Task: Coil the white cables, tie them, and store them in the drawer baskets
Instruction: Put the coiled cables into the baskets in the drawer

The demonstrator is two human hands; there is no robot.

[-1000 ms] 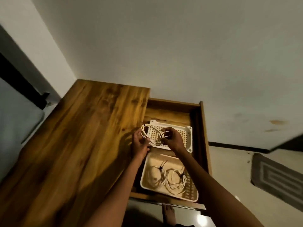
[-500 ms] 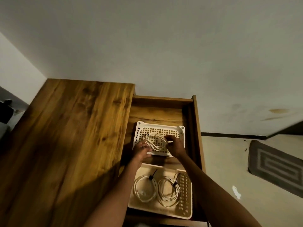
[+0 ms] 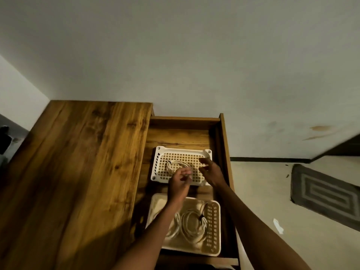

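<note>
A tied white cable coil [image 3: 175, 165] lies in the far white basket [image 3: 182, 151] inside the open drawer. My left hand [image 3: 180, 182] hovers at the coil's near end, blurred, with its fingers loosely curled and no clear grip on the cable. My right hand [image 3: 211, 172] is over the basket's right side, fingers spread and holding nothing. The near cream basket [image 3: 214, 230] holds two tied white coils [image 3: 192, 225], partly hidden by my left forearm.
The wooden drawer [image 3: 224, 137] stands pulled out beside a wooden tabletop [image 3: 78, 172] on the left. A white wall is behind it. To the right are a pale floor and a grey patterned mat [image 3: 327, 193].
The coil, held over the far basket by both hands before, now lies inside it. My right hand has let go and pulled to the right; the left has loosened.
</note>
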